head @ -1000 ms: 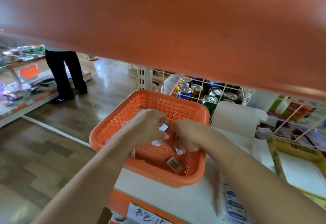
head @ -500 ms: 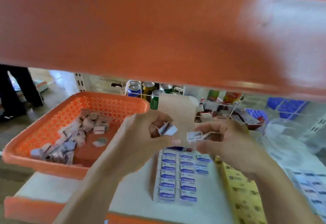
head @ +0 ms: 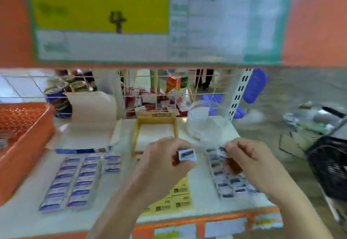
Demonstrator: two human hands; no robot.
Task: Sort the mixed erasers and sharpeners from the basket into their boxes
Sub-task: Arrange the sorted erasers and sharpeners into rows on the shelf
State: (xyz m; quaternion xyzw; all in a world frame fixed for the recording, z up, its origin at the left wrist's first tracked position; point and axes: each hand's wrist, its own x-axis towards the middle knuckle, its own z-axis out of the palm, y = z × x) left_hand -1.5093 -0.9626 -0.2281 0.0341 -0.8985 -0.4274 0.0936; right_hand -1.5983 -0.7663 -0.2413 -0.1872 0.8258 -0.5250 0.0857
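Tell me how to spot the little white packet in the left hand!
Find the white shelf board with the orange front edge, then the open yellow cardboard box at its middle. In front of it, the left hand pinches a small white packet with a dark picture. Unlike the packets in rows, it is held up, left of the right hand's.

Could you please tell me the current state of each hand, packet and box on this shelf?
left hand, gripping a small white packet
right hand, pinching a second small packet
white box, flap raised, blue-labelled packets lying in rows
yellow box, open, contents unclear
orange basket, at the left edge, mostly out of view
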